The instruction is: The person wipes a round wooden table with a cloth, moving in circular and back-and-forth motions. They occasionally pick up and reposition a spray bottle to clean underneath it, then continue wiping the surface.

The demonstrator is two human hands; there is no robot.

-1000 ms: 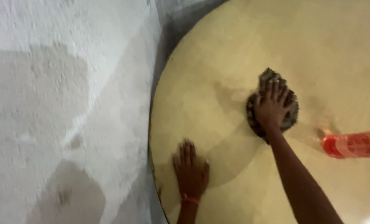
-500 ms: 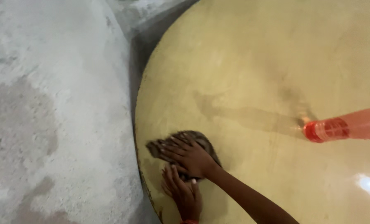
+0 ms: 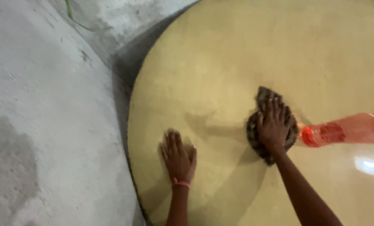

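Observation:
A round yellowish table top (image 3: 220,62) fills most of the view. My right hand (image 3: 273,125) presses flat on a dark patterned cloth (image 3: 258,136) near the table's middle. The cloth shows around my fingers and palm. My left hand (image 3: 177,155) lies flat on the table near its left edge, fingers spread, holding nothing. A pink band sits on that wrist. A red plastic bottle (image 3: 346,129) lies on its side just right of the cloth, its cap end close to my right hand.
A rough grey concrete floor (image 3: 44,109) with darker damp patches lies left of the table. A bright light glare (image 3: 369,165) reflects off the table at the lower right. A thin green strand (image 3: 72,14) shows at the top left.
My right hand slid the cloth from the table's left edge back toward the middle, beside the bottle's cap. My left hand stays flat near the edge.

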